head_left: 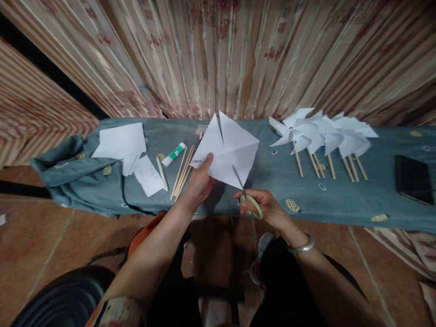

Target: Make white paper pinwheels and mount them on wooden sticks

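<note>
My left hand (201, 178) grips a white paper square (235, 152) by its left side, thumb on top. The sheet is turned corner-up, with a crease across it and a slit open at its upper corner. My right hand (262, 205) has its fingers in the handles of green-handled scissors (255, 208). The scissors' blades lie at the paper's lower corner, one of them showing over the sheet. Just left of the paper are thin wooden sticks (183, 175) and a green-and-white glue stick (174, 153).
Several white paper pinwheels (320, 134) on sticks lie to the right, with a black phone-like object (413, 179) beyond. White paper sheets (121, 140), a slip with writing (149, 176) and a white pencil-like stick (162, 172) lie left. A patterned curtain (218, 59) hangs behind the cloth-covered table (272, 195).
</note>
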Demonstrator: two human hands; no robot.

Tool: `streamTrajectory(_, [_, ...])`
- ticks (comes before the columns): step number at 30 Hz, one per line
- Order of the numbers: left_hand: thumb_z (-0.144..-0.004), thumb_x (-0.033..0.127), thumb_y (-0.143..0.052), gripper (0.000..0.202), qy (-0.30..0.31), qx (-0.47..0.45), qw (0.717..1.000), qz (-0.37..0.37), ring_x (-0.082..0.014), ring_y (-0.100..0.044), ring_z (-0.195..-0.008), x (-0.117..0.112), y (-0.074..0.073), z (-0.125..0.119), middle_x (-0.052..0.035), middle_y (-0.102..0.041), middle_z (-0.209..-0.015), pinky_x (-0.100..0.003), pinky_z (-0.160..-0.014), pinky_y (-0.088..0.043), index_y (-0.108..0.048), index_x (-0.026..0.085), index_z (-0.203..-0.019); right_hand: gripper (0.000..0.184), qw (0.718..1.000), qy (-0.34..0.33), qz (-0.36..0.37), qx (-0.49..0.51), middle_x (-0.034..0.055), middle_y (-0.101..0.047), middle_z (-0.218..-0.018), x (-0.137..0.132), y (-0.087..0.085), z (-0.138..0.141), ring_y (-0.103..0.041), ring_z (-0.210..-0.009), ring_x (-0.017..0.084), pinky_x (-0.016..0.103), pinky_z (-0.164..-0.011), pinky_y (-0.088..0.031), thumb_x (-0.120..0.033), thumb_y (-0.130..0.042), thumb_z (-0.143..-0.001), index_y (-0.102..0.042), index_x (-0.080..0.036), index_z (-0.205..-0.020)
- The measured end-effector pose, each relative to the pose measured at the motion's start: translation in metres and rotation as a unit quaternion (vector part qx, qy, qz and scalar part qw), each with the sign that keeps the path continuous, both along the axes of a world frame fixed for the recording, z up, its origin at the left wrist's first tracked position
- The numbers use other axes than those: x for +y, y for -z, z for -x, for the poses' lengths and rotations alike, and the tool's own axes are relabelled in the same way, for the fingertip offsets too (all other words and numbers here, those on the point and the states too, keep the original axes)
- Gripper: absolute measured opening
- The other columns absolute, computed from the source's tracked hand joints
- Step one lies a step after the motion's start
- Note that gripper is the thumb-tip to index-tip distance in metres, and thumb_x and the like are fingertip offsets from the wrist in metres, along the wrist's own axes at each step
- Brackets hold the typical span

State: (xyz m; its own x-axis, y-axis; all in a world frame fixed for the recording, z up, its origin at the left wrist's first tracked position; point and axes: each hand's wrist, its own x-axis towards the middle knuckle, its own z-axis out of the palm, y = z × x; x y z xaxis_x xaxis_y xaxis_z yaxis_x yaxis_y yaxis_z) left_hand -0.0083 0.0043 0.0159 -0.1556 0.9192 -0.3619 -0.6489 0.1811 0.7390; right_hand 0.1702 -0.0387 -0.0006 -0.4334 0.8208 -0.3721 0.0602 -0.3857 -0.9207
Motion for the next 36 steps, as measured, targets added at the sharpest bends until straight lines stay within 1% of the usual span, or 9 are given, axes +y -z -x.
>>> streamTrajectory(4, [-0.091,0.021,-0.058,0.032,0.001,0.004,1.000,0.000,-0.0219,-0.070,-0.102,-0.0005,0.0005,-0.0004,-0.0085,-0.071,-0.115,-0.036,-0.091,-0.057,-0.061,0.020,-0.123,0.052,1.000,0.002,0.002,0.000,-0.0016,-0.062,-0.055,0.0002,-0.0011,0.0008,-0.054,-0.048,0.009,0.023,-0.048,-0.045,-0.060,-0.082,-0.057,-0.072,-0.016,-0.083])
streamTrajectory(11, [-0.091,0.021,-0.058,0.032,-0.002,0.003,1.000,0.001,-0.0223,-0.070,-0.100,-0.0003,0.0020,0.0000,-0.0092,-0.072,-0.113,-0.038,-0.092,-0.056,-0.061,0.018,-0.123,0.048,1.000,0.001,-0.002,-0.004,-0.0020,-0.060,-0.057,-0.0001,0.0031,0.0006,-0.054,-0.050,0.010,0.023,-0.049,-0.045,-0.057,-0.081,-0.061,-0.071,-0.017,-0.086])
streamTrajectory(15, [-0.090,0.021,-0.060,0.033,0.018,0.010,1.000,0.002,-0.0217,-0.071,-0.096,-0.0042,0.0005,-0.0021,-0.0087,-0.072,-0.112,-0.037,-0.090,-0.057,-0.061,0.017,-0.123,0.051,1.000,-0.003,-0.002,-0.009,-0.0008,-0.062,-0.060,0.0004,0.0031,-0.0005,-0.056,-0.052,0.010,0.023,-0.051,-0.047,-0.057,-0.081,-0.060,-0.071,-0.016,-0.088])
streamTrajectory(17, [-0.090,0.021,-0.060,0.034,0.026,0.011,1.000,0.001,-0.0211,-0.071,-0.095,-0.0056,-0.0002,-0.0028,-0.0077,-0.073,-0.110,-0.037,-0.090,-0.058,-0.061,0.019,-0.124,0.051,1.000,-0.001,-0.001,-0.012,-0.0008,-0.062,-0.059,0.0005,0.0031,-0.0007,-0.055,-0.052,0.010,0.023,-0.051,-0.047,-0.057,-0.081,-0.059,-0.071,-0.015,-0.087])
streamTrajectory(21, [-0.091,0.020,-0.057,0.033,0.022,0.012,1.000,0.002,-0.0210,-0.071,-0.095,-0.0053,0.0002,-0.0025,-0.0061,-0.074,-0.107,-0.037,-0.089,-0.057,-0.061,0.021,-0.124,0.049,1.000,-0.003,-0.003,-0.015,-0.0007,-0.062,-0.058,0.0002,0.0045,-0.0002,-0.054,-0.051,0.010,0.023,-0.049,-0.045,-0.056,-0.080,-0.062,-0.071,-0.015,-0.087])
streamTrajectory(26, [-0.090,0.022,-0.059,0.033,0.027,0.012,1.000,-0.003,-0.0211,-0.071,-0.093,-0.0044,0.0020,-0.0022,-0.0063,-0.074,-0.105,-0.036,-0.088,-0.058,-0.062,0.020,-0.122,0.047,1.000,0.011,0.001,-0.014,-0.0011,-0.062,-0.056,-0.0003,0.0042,0.0008,-0.054,-0.049,0.009,0.023,-0.049,-0.044,-0.055,-0.081,-0.060,-0.071,-0.015,-0.083])
streamTrajectory(30, [-0.089,0.019,-0.060,0.034,0.027,-0.001,1.000,0.001,-0.0202,-0.070,-0.091,-0.0050,0.0039,-0.0031,-0.0051,-0.074,-0.105,-0.036,-0.088,-0.057,-0.062,0.020,-0.123,0.047,1.000,0.018,0.003,-0.011,-0.0004,-0.063,-0.056,-0.0005,0.0019,0.0012,-0.056,-0.050,0.010,0.023,-0.049,-0.045,-0.054,-0.083,-0.058,-0.071,-0.015,-0.082])
streamTrajectory(33, [-0.088,0.019,-0.061,0.035,0.031,-0.010,0.999,-0.004,-0.0189,-0.070,-0.088,-0.0054,0.0056,-0.0033,-0.0046,-0.074,-0.103,-0.034,-0.087,-0.056,-0.062,0.020,-0.123,0.047,0.999,0.028,0.018,-0.007,-0.0003,-0.064,-0.056,-0.0006,0.0007,0.0017,-0.057,-0.050,0.010,0.022,-0.049,-0.044,-0.052,-0.085,-0.055,-0.072,-0.015,-0.080])
streamTrajectory(36, [-0.089,0.018,-0.060,0.031,0.034,-0.014,0.999,-0.012,-0.0155,-0.069,-0.078,-0.0055,0.0065,-0.0029,-0.0031,-0.074,-0.097,-0.029,-0.078,-0.058,-0.063,0.019,-0.120,0.046,0.999,0.038,0.027,-0.001,-0.0006,-0.064,-0.054,-0.0005,0.0004,0.0027,-0.056,-0.049,0.010,0.022,-0.047,-0.044,-0.050,-0.087,-0.052,-0.072,-0.015,-0.078])
